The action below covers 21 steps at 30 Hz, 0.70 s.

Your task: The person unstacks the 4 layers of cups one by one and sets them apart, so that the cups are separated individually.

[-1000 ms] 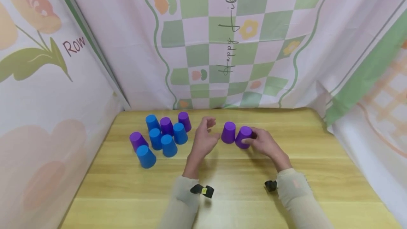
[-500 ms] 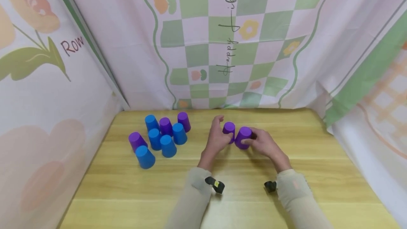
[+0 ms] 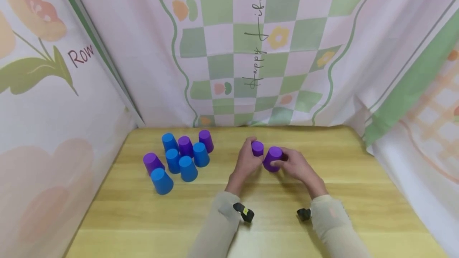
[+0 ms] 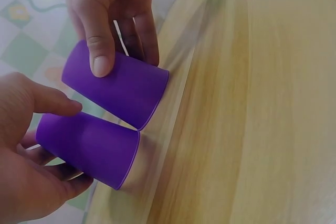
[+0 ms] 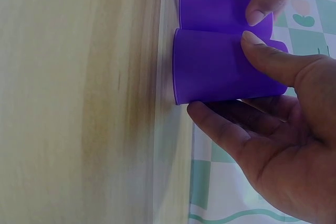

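Two purple cups stand upside down side by side on the wooden table, their rims close together or touching. My left hand [image 3: 249,158] grips the left purple cup [image 4: 89,145], thumb on the near side and fingers curled round the other. In the head view that hand covers much of this cup. The right purple cup [image 3: 273,159] is held by my right hand [image 3: 295,164], and the right wrist view shows the thumb on its wall with the fingers along the opposite side.
Left of my hands is a group of upturned cups on the table [image 3: 279,218]: several blue cups [image 3: 188,169], and purple cups [image 3: 206,141] among them. A printed curtain [image 3: 247,51] hangs along the table's back edge, with cloth walls at both sides.
My left hand has moved right from beside the left purple cup and taken hold of it. The right hand keeps its hold on the other cup. The head view has tilted slightly.
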Each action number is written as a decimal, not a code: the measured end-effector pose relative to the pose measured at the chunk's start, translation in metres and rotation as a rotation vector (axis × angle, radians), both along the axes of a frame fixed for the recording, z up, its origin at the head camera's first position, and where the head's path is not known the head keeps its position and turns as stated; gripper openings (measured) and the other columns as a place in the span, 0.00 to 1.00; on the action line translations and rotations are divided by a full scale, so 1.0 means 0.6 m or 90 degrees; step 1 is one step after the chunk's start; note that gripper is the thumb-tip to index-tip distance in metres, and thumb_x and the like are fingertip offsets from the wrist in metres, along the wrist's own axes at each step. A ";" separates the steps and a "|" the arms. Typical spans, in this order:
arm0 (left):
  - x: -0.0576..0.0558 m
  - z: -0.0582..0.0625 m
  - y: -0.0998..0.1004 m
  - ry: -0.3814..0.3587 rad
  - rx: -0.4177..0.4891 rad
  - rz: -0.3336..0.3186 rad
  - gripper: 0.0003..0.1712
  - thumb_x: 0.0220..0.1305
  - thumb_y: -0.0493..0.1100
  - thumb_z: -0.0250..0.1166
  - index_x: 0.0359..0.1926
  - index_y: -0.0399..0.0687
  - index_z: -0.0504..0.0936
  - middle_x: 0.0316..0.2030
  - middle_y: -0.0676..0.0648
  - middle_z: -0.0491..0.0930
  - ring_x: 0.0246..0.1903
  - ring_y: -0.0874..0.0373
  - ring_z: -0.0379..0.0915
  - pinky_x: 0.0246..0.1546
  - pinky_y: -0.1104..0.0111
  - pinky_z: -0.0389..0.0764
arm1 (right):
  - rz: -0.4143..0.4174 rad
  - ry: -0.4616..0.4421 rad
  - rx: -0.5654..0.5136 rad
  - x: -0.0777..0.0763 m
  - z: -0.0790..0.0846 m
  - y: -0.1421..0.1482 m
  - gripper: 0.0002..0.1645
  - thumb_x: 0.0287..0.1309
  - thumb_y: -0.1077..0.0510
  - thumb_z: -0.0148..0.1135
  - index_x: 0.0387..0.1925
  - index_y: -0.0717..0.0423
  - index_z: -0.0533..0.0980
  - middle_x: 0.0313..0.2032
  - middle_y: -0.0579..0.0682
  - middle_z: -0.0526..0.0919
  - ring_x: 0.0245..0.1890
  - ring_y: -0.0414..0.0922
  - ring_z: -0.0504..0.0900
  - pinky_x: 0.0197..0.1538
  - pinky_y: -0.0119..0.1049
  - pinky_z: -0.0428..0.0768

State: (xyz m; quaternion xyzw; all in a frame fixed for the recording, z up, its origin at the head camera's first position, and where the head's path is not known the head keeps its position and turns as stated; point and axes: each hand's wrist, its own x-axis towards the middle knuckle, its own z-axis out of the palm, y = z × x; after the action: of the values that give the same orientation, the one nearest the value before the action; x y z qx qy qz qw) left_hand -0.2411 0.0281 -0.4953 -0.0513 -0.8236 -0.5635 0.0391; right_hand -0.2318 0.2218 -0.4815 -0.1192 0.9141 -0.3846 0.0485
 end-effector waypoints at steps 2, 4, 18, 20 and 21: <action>0.001 -0.001 -0.001 -0.003 0.007 -0.002 0.42 0.53 0.23 0.71 0.70 0.36 0.70 0.66 0.35 0.77 0.66 0.41 0.76 0.72 0.52 0.74 | -0.002 0.000 0.000 0.001 -0.001 0.000 0.31 0.65 0.54 0.72 0.64 0.66 0.78 0.54 0.68 0.86 0.55 0.63 0.85 0.62 0.62 0.81; 0.002 -0.001 -0.001 -0.002 0.011 -0.003 0.41 0.53 0.23 0.70 0.69 0.37 0.71 0.65 0.35 0.77 0.65 0.41 0.76 0.71 0.52 0.75 | -0.004 0.000 0.001 0.002 0.000 -0.001 0.31 0.64 0.54 0.72 0.64 0.66 0.78 0.54 0.68 0.86 0.55 0.64 0.85 0.62 0.62 0.81; 0.003 -0.009 -0.007 0.002 0.028 -0.002 0.38 0.55 0.23 0.69 0.69 0.36 0.71 0.63 0.35 0.79 0.65 0.41 0.77 0.71 0.51 0.75 | -0.002 0.000 0.006 0.004 0.001 -0.003 0.31 0.64 0.55 0.72 0.65 0.67 0.77 0.55 0.69 0.86 0.55 0.64 0.85 0.62 0.62 0.81; 0.004 -0.008 -0.008 0.002 0.028 -0.002 0.38 0.56 0.23 0.69 0.68 0.36 0.72 0.63 0.35 0.79 0.65 0.41 0.77 0.71 0.51 0.75 | -0.003 -0.001 0.005 0.003 0.001 -0.002 0.31 0.64 0.55 0.72 0.65 0.66 0.77 0.55 0.68 0.86 0.55 0.64 0.85 0.62 0.62 0.81; 0.005 -0.007 -0.008 0.002 0.028 -0.001 0.37 0.56 0.23 0.69 0.68 0.36 0.72 0.63 0.35 0.80 0.65 0.41 0.77 0.71 0.51 0.75 | -0.003 -0.002 0.005 0.003 0.001 -0.002 0.32 0.64 0.55 0.72 0.65 0.67 0.77 0.55 0.68 0.86 0.55 0.63 0.85 0.62 0.61 0.81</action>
State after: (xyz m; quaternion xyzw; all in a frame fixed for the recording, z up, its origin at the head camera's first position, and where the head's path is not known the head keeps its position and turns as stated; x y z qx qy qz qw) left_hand -0.2383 0.0230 -0.4995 -0.0521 -0.8108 -0.5816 0.0412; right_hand -0.2299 0.2208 -0.4809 -0.1164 0.9157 -0.3813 0.0498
